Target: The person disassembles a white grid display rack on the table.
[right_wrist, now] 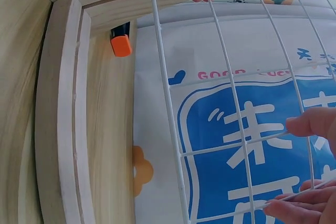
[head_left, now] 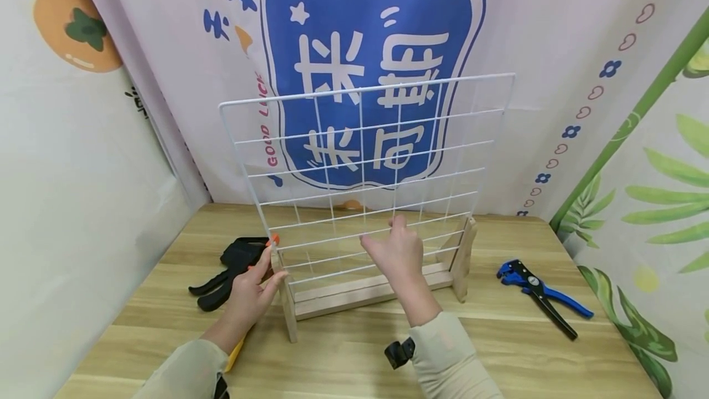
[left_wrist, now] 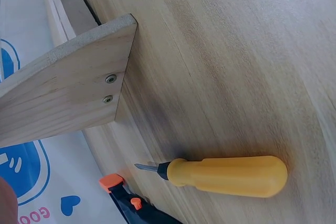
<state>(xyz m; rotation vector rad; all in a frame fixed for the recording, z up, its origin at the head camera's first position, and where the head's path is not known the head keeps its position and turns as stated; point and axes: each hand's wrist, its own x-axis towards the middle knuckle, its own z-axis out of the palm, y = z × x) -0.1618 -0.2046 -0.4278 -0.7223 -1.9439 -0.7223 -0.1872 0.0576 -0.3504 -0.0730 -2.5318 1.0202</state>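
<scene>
A white wire grid panel point(head_left: 360, 89) stands upright between the side pieces of a wooden stand point(head_left: 354, 299). My left hand point(head_left: 249, 291) grips the stand's left side piece near its top, thumb on the inner side. At the grid's lower middle, my right hand point(head_left: 400, 254) holds the wires. In the right wrist view, its thumb point(right_wrist: 307, 121) lies on one wire and the fingers curl at another. There the grid's bottom wire point(right_wrist: 170, 87) shows apart from the grooved base rail point(right_wrist: 65, 114). Two screw heads point(left_wrist: 110, 78) sit in the side piece in the left wrist view.
A black clamp with orange tips point(head_left: 240, 263) lies left of the stand. A yellow-handled screwdriver point(left_wrist: 236, 176) is on the table beside the left side piece. Blue and black wire strippers point(head_left: 534, 288) lie at the right. Printed cloth point(head_left: 543, 48) hangs behind the table.
</scene>
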